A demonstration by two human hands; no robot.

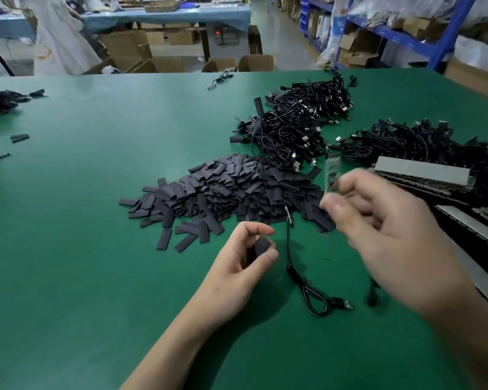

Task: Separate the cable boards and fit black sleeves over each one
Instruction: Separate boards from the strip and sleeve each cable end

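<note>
Nearest the lens: right hand [392, 237], large and blurred. The fingers are curled, and a narrow cable board [333, 173] is pinched by its lower end between thumb and fingertips and held upright above the table. No detail of the board can be made out.

Left hand [245, 260]: one black sleeve [261, 246] is pinched between thumb and forefinger, with the other fingers loosely curled.

Loose cable [307, 291]: laid on the green table [96, 249] between the two hands, with its USB plug [347, 304] toward the camera.

Sleeve pile [231, 190]: short flat pieces, heaped just beyond the hands.

Cable heaps [299, 122]: two tangles, set beyond the pile and to the right.

Board panels [423, 170]: stacked at the right, beside the nearer tangle.

Handling, as judged: the board is taken to be light, thin and stiff, and weakest where its wire joins. It is best held by the long edges, never pulled by the lead. The sleeve is taken to be soft, light and pressed flat. Its mouth should be opened by squeezing the two creases, then slid on from the board's free end.
</note>
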